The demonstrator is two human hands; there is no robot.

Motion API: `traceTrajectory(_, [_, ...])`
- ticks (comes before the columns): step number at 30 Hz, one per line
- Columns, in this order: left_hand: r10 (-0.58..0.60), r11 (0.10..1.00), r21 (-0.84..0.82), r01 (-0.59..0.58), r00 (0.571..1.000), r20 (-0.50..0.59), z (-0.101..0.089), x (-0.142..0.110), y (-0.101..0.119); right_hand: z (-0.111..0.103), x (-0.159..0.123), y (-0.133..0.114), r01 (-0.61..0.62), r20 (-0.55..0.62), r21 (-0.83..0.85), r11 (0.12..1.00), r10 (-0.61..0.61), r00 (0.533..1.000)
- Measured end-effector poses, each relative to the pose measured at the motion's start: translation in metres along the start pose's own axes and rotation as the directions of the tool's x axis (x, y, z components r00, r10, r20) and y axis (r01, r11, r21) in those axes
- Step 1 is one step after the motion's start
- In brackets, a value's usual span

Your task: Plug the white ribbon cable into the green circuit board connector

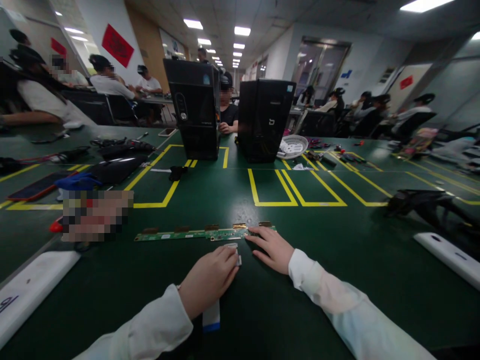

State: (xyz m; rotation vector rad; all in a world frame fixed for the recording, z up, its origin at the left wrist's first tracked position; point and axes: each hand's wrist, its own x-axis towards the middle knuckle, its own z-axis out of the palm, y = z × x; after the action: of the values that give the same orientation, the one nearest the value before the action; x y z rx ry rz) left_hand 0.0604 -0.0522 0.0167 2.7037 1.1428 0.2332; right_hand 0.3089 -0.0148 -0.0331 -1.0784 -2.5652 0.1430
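Note:
A long, narrow green circuit board [195,234] lies across the dark green table in front of me, with several copper-coloured tabs along its far edge. My right hand [273,249] rests at the board's right end, fingers spread and fingertips touching it. Just below the board, my left hand [210,274] is closed around a white flat ribbon cable [212,315]. One blue-tipped end of that cable sticks out under the palm toward me. Its other end shows past my fingertips, near the board's lower edge; whether it touches the board is hidden.
Two black computer towers [197,110] [264,120] stand at the back, with a person behind them. White casings lie at the left [37,287] and right [450,255]. Yellow tape [150,205] marks the table. A white basket [293,146] and loose parts sit farther back.

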Motion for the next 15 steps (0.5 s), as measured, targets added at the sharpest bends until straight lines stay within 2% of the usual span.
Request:
traceTrajectory(4, [0.060,0.997,0.059,-0.056,0.996,-0.063,0.013,-0.008,0.000,0.001,0.000,0.000,0.006,0.001,0.008,1.000,-0.006,1.000])
traceTrajectory(7, [0.059,0.995,0.092,-0.050,0.993,-0.098,0.019,-0.012,0.000,0.003,-0.002,0.001,0.010,-0.010,0.008,1.000,-0.010,1.000])
traceTrajectory(15, [0.011,0.998,0.065,-0.007,0.998,-0.060,0.024,-0.011,-0.002,0.003,-0.002,0.001,0.016,-0.016,-0.007,1.000,-0.017,1.000])
